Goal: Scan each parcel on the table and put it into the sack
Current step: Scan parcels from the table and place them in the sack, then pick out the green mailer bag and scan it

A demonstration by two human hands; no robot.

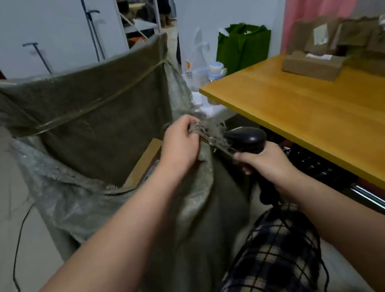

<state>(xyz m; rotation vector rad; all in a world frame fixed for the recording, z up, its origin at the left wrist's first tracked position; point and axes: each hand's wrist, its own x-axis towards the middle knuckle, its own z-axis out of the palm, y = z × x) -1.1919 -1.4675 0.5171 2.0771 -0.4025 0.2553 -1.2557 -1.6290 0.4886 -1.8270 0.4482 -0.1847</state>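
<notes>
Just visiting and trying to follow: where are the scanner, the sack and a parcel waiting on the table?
scanner [246,138]: head view, on its black head.
sack [106,127]: head view, on its inner back wall.
parcel [308,69]: head view, on the nearest box's front side.

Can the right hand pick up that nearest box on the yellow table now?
Probably not yet: the right hand grips the barcode scanner, and the cardboard parcel lies farther along the table.
</notes>
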